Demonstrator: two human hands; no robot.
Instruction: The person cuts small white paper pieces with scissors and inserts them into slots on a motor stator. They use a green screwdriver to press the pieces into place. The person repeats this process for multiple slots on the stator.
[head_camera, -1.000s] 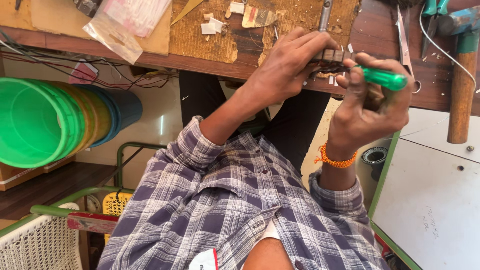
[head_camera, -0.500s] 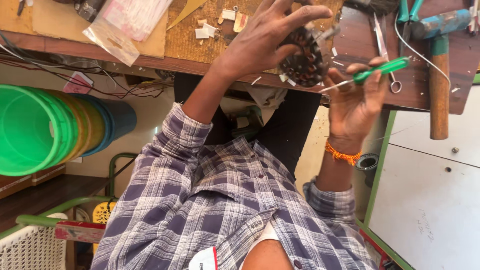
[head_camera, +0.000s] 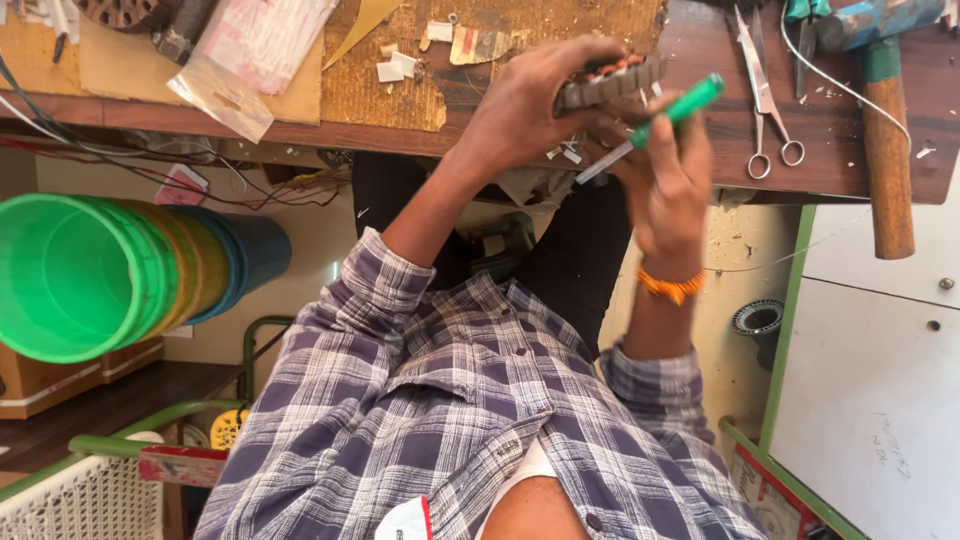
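1. Our left hand (head_camera: 530, 105) is closed around a round, ridged motor part (head_camera: 612, 78). The fingers curl over its rim and hold it up off the bench edge, tilted so that we see mostly its ribbed side.
2. Our right hand (head_camera: 668, 175) sits just to the right of that and a little nearer our body, wrapped in a narrow grip around a green-handled tool (head_camera: 685, 103).
3. The tool's long axis runs on a slant. The green handle points up and away to the right, and the thin metal shaft (head_camera: 603, 163) points down to the left, crossing just under the motor part. We cannot tell whether the tip is touching the part.
4. The two hands are nearly touching, with the part directly left of and above the right hand's knuckles. The left hand alone carries it.
5. An orange band (head_camera: 671, 288) circles the right wrist, and the checked shirt sleeves (head_camera: 385, 285) run back from both hands towards us.
6. Beyond the hands lies the wooden workbench (head_camera: 840, 165). Scissors (head_camera: 766, 95) are just right of the right hand, and a hammer (head_camera: 886, 150) with a wooden handle lies farther right.
7. Left of the left hand, on the bench, are a rough brown board (head_camera: 400, 75) with small scraps on it and a clear plastic bag (head_camera: 250, 50).
8. Well to the left and below bench level, a stack of nested buckets (head_camera: 75, 270) lies on its side, the green one outermost.
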